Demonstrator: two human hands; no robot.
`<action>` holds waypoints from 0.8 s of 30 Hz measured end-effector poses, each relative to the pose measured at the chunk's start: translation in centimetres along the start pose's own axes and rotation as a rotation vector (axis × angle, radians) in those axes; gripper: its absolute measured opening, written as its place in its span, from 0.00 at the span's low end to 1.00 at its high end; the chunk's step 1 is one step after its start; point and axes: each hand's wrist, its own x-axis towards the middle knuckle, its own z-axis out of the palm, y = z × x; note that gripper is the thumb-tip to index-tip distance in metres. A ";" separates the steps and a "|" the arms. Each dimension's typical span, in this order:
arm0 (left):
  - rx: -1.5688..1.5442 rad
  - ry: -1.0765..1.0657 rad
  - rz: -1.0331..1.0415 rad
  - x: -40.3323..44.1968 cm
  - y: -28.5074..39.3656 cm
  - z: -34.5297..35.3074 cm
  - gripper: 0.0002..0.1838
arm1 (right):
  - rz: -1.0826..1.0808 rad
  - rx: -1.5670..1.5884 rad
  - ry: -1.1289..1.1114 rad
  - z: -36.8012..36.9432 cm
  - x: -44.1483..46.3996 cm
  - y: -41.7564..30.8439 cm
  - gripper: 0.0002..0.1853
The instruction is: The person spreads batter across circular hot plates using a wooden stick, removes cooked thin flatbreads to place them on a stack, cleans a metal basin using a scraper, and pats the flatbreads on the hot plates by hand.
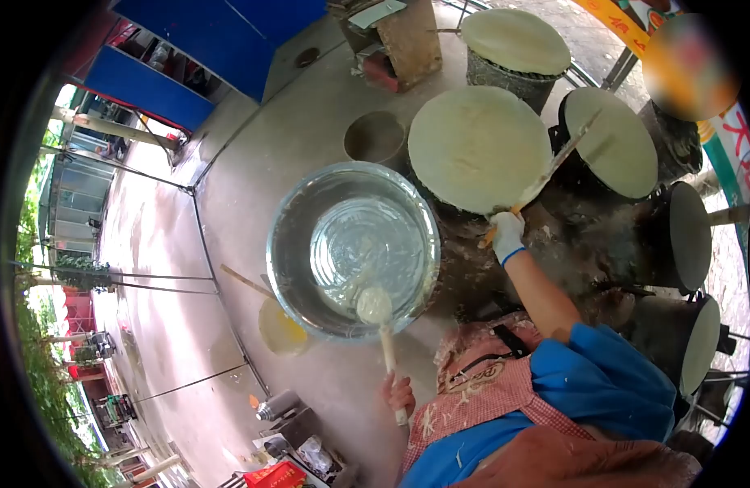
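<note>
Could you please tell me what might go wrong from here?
The bare left hand holds a pale long-handled ladle that crosses the rim of the wide silver metal basin; it might drip outside. The white-gloved right hand is beside the large round cream-coloured disc, its forearm bare; if that disc is hot, skin could burn.

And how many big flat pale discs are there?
5: top disc, middle disc by the right hand, upper right disc, far right disc, lower right disc. More may be hidden.
</note>
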 end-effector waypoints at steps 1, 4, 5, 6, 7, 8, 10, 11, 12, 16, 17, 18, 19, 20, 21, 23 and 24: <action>-0.012 0.006 -0.009 -0.2 0.3 -0.1 0.18 | -0.057 -0.025 -0.062 -0.7 -0.7 0.4 0.16; -0.009 0.028 -0.007 -0.8 1.0 0.0 0.18 | 0.015 0.050 0.053 -2.5 -1.3 0.7 0.13; 0.002 0.031 -0.003 -0.8 1.3 0.2 0.19 | 0.083 0.022 0.068 -1.8 -0.7 0.6 0.15; 0.011 0.031 0.001 -1.0 1.5 0.2 0.19 | 0.154 -0.011 0.088 -1.1 0.6 1.0 0.16; 0.009 0.028 -0.001 -1.0 1.6 0.2 0.19 | 0.165 -0.004 0.093 -0.8 1.6 1.5 0.17; 0.008 0.025 -0.003 -1.1 1.8 0.2 0.19 | 0.176 0.002 0.099 -0.6 2.8 2.3 0.17; -0.014 0.016 -0.018 -1.1 2.0 0.5 0.19 | 0.080 0.092 0.081 -1.1 5.1 4.6 0.19; -0.038 0.012 -0.022 -1.3 1.9 0.4 0.19 | 0.092 0.034 0.138 -1.0 2.6 2.8 0.18; -0.057 0.006 -0.028 -1.3 2.0 0.5 0.19 | 0.108 -0.024 0.194 -0.8 -0.4 0.6 0.18; 0.012 0.011 -0.048 -1.0 3.5 0.2 0.20 | -0.024 -0.022 0.135 -3.6 -0.4 -0.8 0.13; 0.040 0.018 -0.046 -0.8 3.8 0.0 0.20 | -0.161 -0.099 0.007 -5.3 1.3 -0.6 0.12; 0.068 0.035 -0.027 -0.9 4.0 0.0 0.20 | -0.328 -0.287 -0.047 -6.7 2.8 -1.7 0.11; 0.071 0.033 -0.035 -0.8 4.1 -0.2 0.21 | -0.494 -0.476 -0.101 -7.7 3.7 -2.9 0.11; 0.074 0.031 -0.042 -0.7 4.2 -0.3 0.21 | -0.501 -0.495 -0.150 -8.1 3.3 -5.3 0.13; 0.077 0.029 -0.049 -0.6 4.4 -0.4 0.21 | -0.508 -0.515 -0.201 -8.5 2.4 -8.4 0.15; 0.073 0.046 -0.061 -0.2 4.0 0.1 0.21 | -0.310 -0.528 -0.326 -10.2 2.9 -13.4 0.19; 0.065 0.056 -0.070 0.1 3.7 0.3 0.21 | -0.220 -0.481 -0.374 -11.4 4.0 -15.6 0.20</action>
